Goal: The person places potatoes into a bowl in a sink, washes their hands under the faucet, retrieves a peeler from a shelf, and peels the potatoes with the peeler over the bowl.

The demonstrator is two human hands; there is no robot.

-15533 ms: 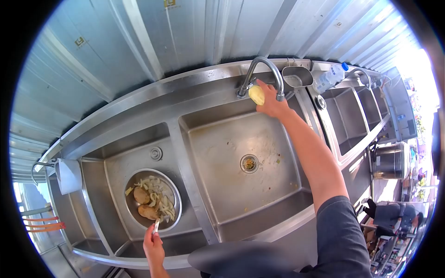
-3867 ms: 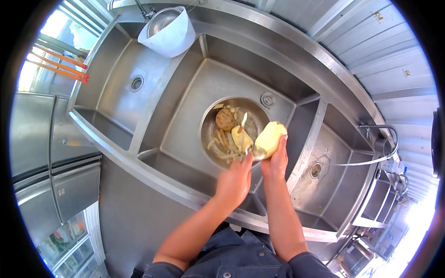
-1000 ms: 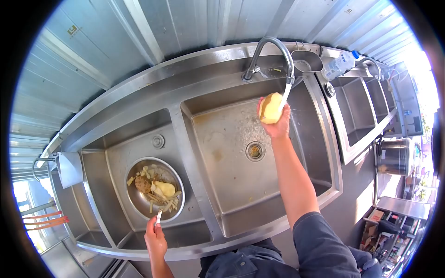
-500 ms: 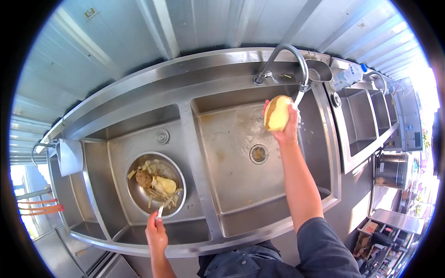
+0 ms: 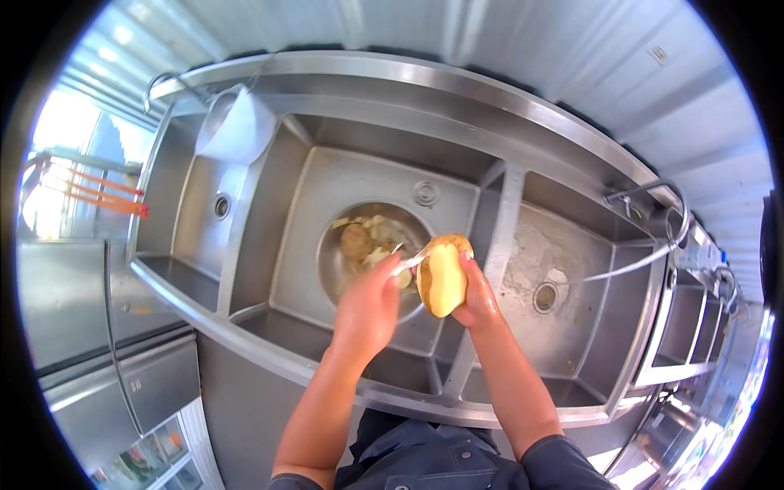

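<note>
My right hand (image 5: 480, 298) holds a large potato (image 5: 445, 282), pale yellow where peeled, with brown skin along its edges and top. Blurred by motion, my left hand (image 5: 367, 306) grips a small white-handled peeler (image 5: 410, 262), whose end is at the potato's left side; whether the blade touches is hard to tell. Both hands are above the near right side of a round metal bowl (image 5: 322, 261) in the middle basin. Inside the bowl lie an unpeeled brown potato (image 5: 356, 242), pale peelings (image 5: 380, 224) and a pale piece partly hidden by my left hand.
Water runs in a stream (image 5: 625, 268) from the curved faucet (image 5: 684, 216) into the right basin (image 5: 523, 343), beside its drain (image 5: 545, 297). A white sheet-like item (image 5: 241, 131) hangs over the left basin. Orange-ended rods (image 5: 110, 198) jut in at far left.
The potato has moved left from under the faucet to above the bowl. My left hand has lifted the peeler from the bowl's edge to the potato. My view has shifted left.
</note>
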